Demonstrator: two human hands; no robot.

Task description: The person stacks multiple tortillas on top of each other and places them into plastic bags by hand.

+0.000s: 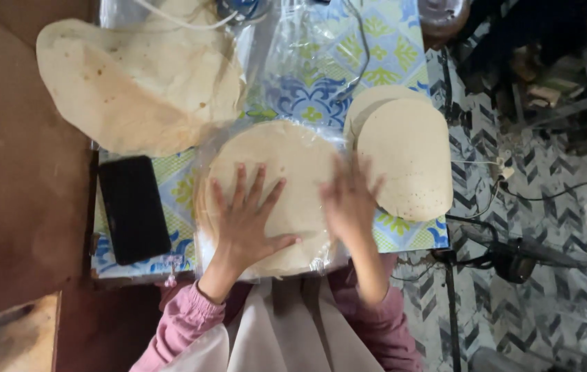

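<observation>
table (25, 172) of brown wood took up the left side, w/ a patterned blue-and-green cloth (321, 89) spread over a smaller surface beside it. big irregular flatbread (135, 83) lay at the cloth's top left, partly under clear plastic. round flatbread stack (286, 193) sat in a clear plastic bag (204, 248) at the near edge of the cloth, right in front of the person. 2 more round flatbreads (407, 155) lay just beside it on the right, overlapping, hanging past the cloth's edge. black phone (133, 209) lay flat on the cloth, left of the bag. left hand (249, 220) was pressed flat on the stack, fingers spread wide, gripping nothing. right hand (348, 200) rested on the stack's right edge, blurred; fingers looked loosely extended, couldn't tell if it held anything. pink sleeves (183, 324) covered both arms.
</observation>
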